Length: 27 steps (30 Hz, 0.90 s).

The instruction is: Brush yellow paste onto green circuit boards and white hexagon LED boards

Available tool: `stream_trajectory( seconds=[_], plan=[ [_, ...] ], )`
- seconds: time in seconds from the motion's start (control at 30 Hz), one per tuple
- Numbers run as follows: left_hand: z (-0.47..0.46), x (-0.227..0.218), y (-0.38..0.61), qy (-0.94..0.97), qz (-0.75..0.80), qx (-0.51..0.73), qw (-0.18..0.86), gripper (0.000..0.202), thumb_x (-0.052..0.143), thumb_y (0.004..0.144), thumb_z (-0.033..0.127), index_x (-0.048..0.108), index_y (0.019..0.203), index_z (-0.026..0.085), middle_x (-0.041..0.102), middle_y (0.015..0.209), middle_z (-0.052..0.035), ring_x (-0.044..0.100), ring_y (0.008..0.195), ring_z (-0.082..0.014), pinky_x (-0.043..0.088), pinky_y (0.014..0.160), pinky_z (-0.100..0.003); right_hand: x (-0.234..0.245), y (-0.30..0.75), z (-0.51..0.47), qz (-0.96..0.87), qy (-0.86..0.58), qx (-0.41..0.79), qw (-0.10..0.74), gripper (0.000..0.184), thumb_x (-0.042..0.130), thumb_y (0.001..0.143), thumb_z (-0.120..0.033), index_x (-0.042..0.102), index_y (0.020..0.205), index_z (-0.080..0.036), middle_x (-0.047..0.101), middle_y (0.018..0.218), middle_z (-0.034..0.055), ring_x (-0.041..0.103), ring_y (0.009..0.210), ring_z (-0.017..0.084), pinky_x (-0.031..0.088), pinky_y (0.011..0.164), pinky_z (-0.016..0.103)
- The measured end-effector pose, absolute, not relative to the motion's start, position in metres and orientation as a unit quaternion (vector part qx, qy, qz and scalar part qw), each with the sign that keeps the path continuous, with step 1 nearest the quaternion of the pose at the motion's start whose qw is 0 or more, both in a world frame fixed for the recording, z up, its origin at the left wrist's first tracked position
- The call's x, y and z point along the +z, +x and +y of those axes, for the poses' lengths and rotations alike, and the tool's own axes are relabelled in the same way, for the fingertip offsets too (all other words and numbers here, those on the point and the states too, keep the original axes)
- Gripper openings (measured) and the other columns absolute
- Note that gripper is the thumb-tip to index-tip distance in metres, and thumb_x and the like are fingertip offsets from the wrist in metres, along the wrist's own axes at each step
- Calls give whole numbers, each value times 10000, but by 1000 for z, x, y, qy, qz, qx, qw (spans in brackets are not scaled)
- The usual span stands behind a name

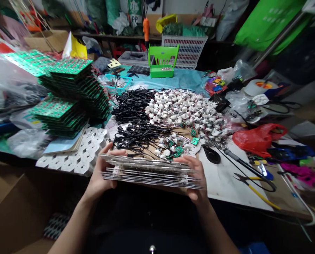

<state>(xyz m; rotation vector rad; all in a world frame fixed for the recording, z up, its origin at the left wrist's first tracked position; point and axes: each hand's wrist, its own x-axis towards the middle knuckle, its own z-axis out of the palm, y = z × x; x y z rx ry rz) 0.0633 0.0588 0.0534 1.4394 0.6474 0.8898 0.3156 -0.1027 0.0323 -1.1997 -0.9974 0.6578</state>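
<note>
Between my two hands, a stack of thin whitish panels (152, 173) is held edge-on above the table's front edge, somewhat blurred. My left hand (101, 173) grips its left end, fingers over the top and thumb low. At the right end my right hand (195, 176) closes round it the same way. Just beyond lie black cables (133, 137) and small white parts with green circuit boards (177, 150). Left of my left hand sits another stack of white scalloped panels with diamond holes (70, 155).
Tall piles of green circuit boards (67, 95) stand at the left. A heap of white parts (186, 109) fills the middle. To the right are a black mouse (211, 154), a soldering iron (242, 162), yellow-handled cutters (260, 192) and a red bag (258, 139). A cardboard box (19, 201) is below left.
</note>
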Motion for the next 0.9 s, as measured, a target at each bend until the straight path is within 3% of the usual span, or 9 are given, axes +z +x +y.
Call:
stream_trajectory(
  seconds=[0.2, 0.33, 0.43, 0.53, 0.67, 0.8, 0.9],
  plan=[
    [68, 45, 66, 614, 290, 350, 645, 1024, 922, 481, 502, 512, 1388, 262, 635, 1263, -132, 613, 1144, -368, 523, 940, -438, 20, 318, -98, -424, -582, 177, 671, 761, 529, 709, -870, 586, 1180, -274, 644, 1091, 102, 630, 1032, 314, 518, 909, 443],
    [70, 10, 59, 621, 387, 317, 603, 786, 921, 375, 355, 671, 1102, 192, 706, 1112, -110, 632, 1079, -378, 521, 934, -457, -12, 326, -99, -395, -636, 215, 627, 719, 483, 775, -803, 552, 1241, -260, 658, 1041, 115, 632, 1053, 315, 517, 915, 448],
    [57, -20, 65, 591, 473, 315, 573, 640, 887, 365, 323, 667, 944, 160, 735, 932, -101, 667, 961, -358, 538, 871, -462, -37, 321, -99, -380, -641, 220, 630, 759, 577, 709, -783, 581, 1210, -213, 675, 991, 120, 648, 984, 317, 528, 881, 454],
    [45, -33, 75, 533, 521, 348, 569, 531, 865, 434, 371, 640, 863, 154, 729, 802, -77, 687, 797, -294, 558, 766, -410, -47, 313, -98, -372, -602, 260, 657, 679, 584, 726, -772, 630, 1094, -204, 687, 881, 96, 661, 882, 291, 550, 804, 426],
    [43, -30, 76, 538, 504, 344, 582, 548, 852, 442, 416, 645, 875, 152, 741, 829, -88, 698, 824, -307, 564, 766, -406, -47, 306, -97, -379, -606, 271, 645, 571, 570, 754, -756, 656, 940, -223, 679, 779, 74, 653, 784, 263, 559, 741, 398],
    [45, -26, 72, 599, 534, 325, 500, 617, 850, 440, 454, 679, 951, 154, 749, 913, -98, 683, 961, -353, 546, 872, -452, -47, 304, -95, -387, -639, 231, 623, 613, 580, 725, -788, 657, 968, -231, 696, 850, 74, 647, 770, 249, 559, 728, 379],
    [50, -28, 71, 601, 554, 313, 483, 514, 836, 481, 479, 696, 867, 169, 752, 830, -81, 698, 874, -340, 564, 815, -437, -31, 319, -94, -457, -637, 208, 585, 766, 481, 741, -869, 637, 1097, -209, 684, 1018, 108, 652, 898, 259, 552, 802, 376]
  ],
)
